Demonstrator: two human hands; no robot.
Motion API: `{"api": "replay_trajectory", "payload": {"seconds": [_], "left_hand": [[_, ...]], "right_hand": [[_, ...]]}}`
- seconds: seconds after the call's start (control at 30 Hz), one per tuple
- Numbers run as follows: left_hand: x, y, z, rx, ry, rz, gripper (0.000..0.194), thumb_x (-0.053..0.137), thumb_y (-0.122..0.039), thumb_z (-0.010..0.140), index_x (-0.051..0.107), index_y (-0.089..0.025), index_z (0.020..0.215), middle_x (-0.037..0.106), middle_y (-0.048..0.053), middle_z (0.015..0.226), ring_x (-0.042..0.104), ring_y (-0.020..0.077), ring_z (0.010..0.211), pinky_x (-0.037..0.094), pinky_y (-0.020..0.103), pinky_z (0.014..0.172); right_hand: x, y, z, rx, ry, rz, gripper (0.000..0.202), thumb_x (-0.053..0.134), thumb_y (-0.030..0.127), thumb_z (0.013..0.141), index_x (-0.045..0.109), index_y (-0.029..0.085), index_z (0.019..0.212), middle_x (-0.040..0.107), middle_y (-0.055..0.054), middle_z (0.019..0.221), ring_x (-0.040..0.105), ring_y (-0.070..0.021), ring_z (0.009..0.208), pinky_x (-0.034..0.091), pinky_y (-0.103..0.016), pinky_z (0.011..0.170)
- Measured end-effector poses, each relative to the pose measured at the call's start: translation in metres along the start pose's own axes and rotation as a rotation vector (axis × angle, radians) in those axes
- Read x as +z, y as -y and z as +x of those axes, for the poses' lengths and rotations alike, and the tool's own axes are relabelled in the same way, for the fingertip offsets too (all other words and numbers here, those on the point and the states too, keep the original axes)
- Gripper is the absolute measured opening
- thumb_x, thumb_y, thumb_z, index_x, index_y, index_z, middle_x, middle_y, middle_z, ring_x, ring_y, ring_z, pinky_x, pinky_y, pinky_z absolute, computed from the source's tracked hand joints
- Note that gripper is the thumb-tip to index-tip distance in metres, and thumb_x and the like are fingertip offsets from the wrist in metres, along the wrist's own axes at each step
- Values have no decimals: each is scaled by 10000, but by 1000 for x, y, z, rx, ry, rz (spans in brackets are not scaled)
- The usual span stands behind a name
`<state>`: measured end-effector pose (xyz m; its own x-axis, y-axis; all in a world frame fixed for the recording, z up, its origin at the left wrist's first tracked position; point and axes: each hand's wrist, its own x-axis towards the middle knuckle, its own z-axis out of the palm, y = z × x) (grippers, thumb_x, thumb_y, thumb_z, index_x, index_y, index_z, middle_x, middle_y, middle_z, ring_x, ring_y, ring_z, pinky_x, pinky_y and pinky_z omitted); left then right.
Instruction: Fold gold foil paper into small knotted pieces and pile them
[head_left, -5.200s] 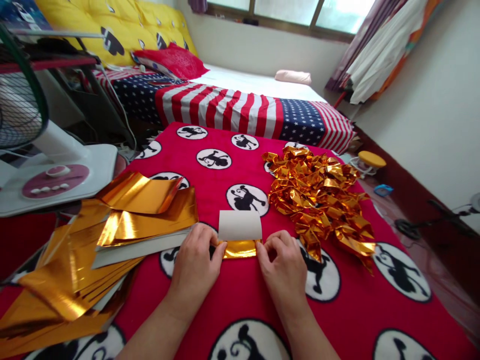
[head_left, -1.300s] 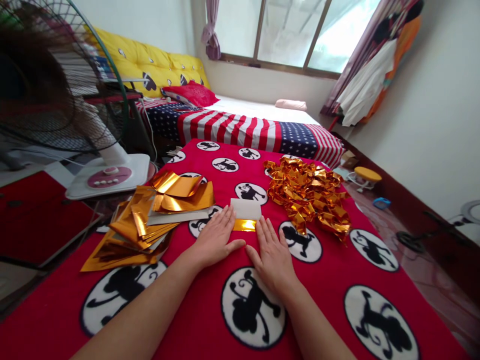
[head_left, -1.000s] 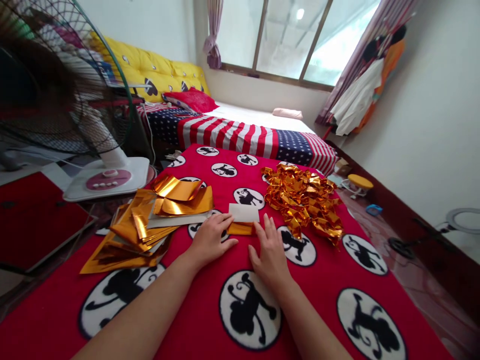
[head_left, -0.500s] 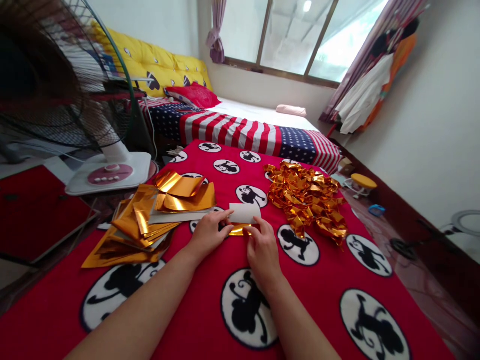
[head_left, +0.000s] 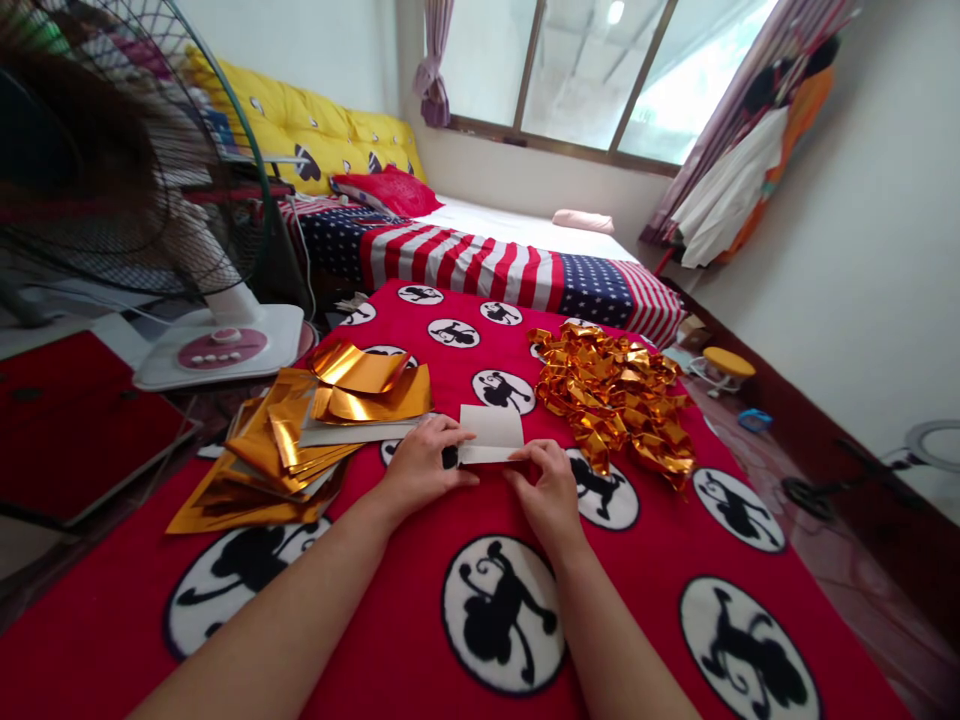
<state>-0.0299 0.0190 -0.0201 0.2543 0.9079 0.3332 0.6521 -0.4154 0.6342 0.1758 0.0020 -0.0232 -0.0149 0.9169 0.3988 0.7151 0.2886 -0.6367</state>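
A small sheet with its pale side up (head_left: 492, 427) lies on the red cloth, with a crease across its near part. My left hand (head_left: 429, 462) is at its left edge, fingertips on the paper and thumb apart below. At the near right corner is my right hand (head_left: 546, 485), its index finger on the paper's edge and its thumb spread from it. To the left lies a loose stack of gold foil sheets (head_left: 277, 440), some curled. A heap of folded gold foil pieces (head_left: 611, 390) sits at the right.
The red cloth (head_left: 375, 620) with monkey prints covers the table. A fan (head_left: 225, 340) stands at the left beside a red board (head_left: 67, 430). Beyond the table is a bed (head_left: 480, 260); a yellow stool (head_left: 727, 362) stands at the right.
The near part of the sheet, which showed gold under my fingers, now shows its pale side. Both hands have opened somewhat, and my right hand has shifted slightly right.
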Motion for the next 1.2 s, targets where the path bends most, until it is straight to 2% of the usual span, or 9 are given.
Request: {"api": "replay_trajectory", "payload": {"seconds": [0.2,0.27,0.37,0.53,0.7,0.87,1.0,1.1,1.2], "left_hand": [[2,3,0,69,-24,28,256,787,-293,708,756,-300,962,647,37,1146,558,228,1074,447,375,944],[2,3,1,94,-46,-15,156,727,-291,778,763,-306,928,680,27,1104,578,215,1047,442,368,937],[-3,-2,4,106,-137,-159,119,661,-289,832,766,-234,838,722,35,907,625,186,884,462,324,857],[-14,-28,9,-170,-252,-555,255,689,-395,783,746,-147,791,714,30,707,645,179,695,494,261,660],[-13,-41,16,-373,-126,-1023,481,813,-456,620,692,-114,938,751,82,856,694,208,730,542,276,652],[-3,-29,13,-541,-87,-914,787,847,-364,591,484,-144,1253,740,53,751,678,176,583,510,229,505],[0,-24,9,-529,-96,-879,905,809,-343,645,336,-199,1403,709,-9,657,642,147,513,457,187,443],[1,-23,9,-476,-24,-909,778,790,-354,665,450,-208,1349,690,-28,630,621,125,495,433,171,441],[0,-21,9,-440,28,-903,463,777,-369,676,673,-148,1069,711,14,695,641,124,572,471,187,511]], "right_hand": [[-3,3,-4,-42,-56,182,50,630,208,808,664,218,772,652,-48,1026,570,-217,1012,428,-373,946],[-2,3,-4,-13,-59,277,73,635,222,815,668,220,880,660,-47,1059,580,-215,1034,429,-380,967],[0,3,-2,63,-99,444,361,688,265,789,610,226,1140,657,-57,1128,589,-222,1073,429,-398,995],[-2,10,1,123,-109,750,451,694,327,809,560,235,1229,663,-71,1105,616,-221,1050,478,-375,937],[-9,23,3,183,-87,994,436,649,367,847,532,266,1255,668,-37,986,649,-176,875,525,-293,768],[-6,20,5,228,-48,1033,468,720,310,782,531,272,1208,670,0,884,652,-156,791,524,-267,721],[-4,12,4,282,40,1030,337,738,338,759,622,263,1066,687,-3,883,651,-163,770,521,-279,706],[-3,8,1,327,119,982,238,717,398,776,696,235,948,692,-9,842,636,-160,743,493,-257,663],[-2,4,0,347,139,973,260,644,456,830,732,224,906,707,-24,879,644,-178,800,482,-254,664]]}}
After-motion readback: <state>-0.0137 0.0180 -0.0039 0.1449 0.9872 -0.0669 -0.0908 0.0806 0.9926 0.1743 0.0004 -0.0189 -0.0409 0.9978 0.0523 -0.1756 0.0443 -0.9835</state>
